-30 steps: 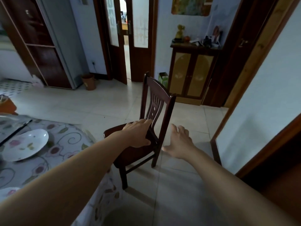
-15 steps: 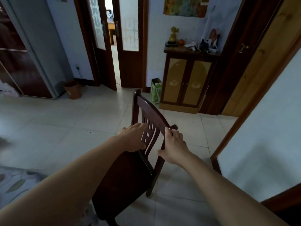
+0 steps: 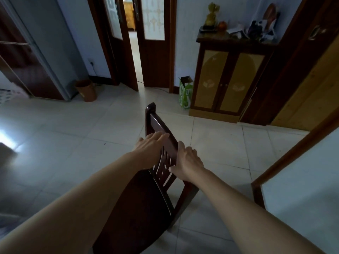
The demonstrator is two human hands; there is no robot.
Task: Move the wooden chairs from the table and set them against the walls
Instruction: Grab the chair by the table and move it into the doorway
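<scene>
A dark wooden chair (image 3: 139, 204) stands on the tiled floor just in front of me, its seat towards me and its slatted back pointing away. My left hand (image 3: 151, 150) grips the top rail of the back from the left side. My right hand (image 3: 189, 162) clasps the same rail and the slats from the right. The chair's front legs are hidden under my arms and the lower frame edge.
A white wall with a brown skirting board (image 3: 293, 158) runs along the right. A yellow-doored cabinet (image 3: 225, 79) stands ahead, a green bag (image 3: 185, 94) beside it. A half-open double door (image 3: 135, 43) and a brown bin (image 3: 87, 90) are at the back left.
My right hand has gone from open beside the chair to gripping its back. The chair has come away from the table, which has dropped out of view, and the view has turned towards the cabinet.
</scene>
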